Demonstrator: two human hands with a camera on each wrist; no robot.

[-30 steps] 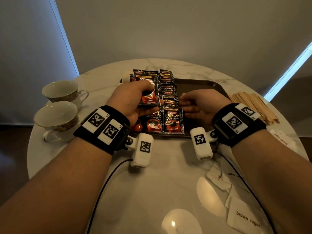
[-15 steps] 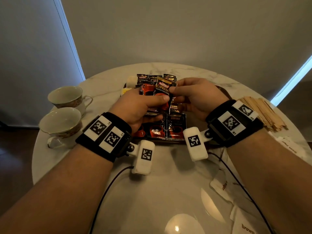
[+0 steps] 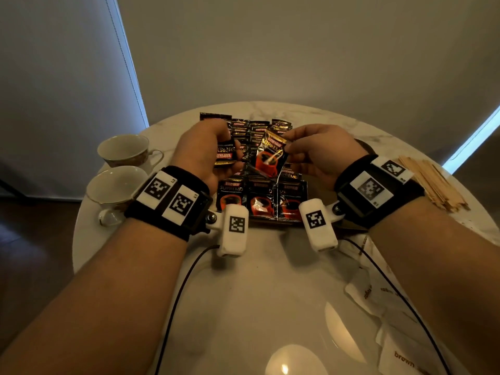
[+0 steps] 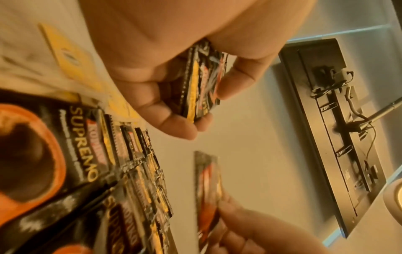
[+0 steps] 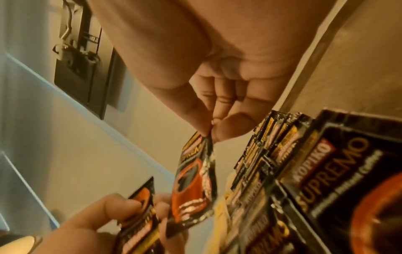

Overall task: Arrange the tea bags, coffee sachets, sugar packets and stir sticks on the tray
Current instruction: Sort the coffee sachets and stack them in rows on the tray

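left hand [image 3: 208, 150]: fingers curled round a small stack of coffee sachets [image 3: 226, 155]
right hand [image 3: 319, 155]: fingers pinching one coffee sachet [image 3: 270, 158] above the tray [image 3: 362, 147]

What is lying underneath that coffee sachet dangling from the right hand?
Below the dangling sachet, pinched at its top corner by the right hand, lie rows of coffee sachets on the tray. The sachets hide the tray floor there.

Glossy foil sachets [image 3: 261, 203], marble table [image 3: 257, 293]
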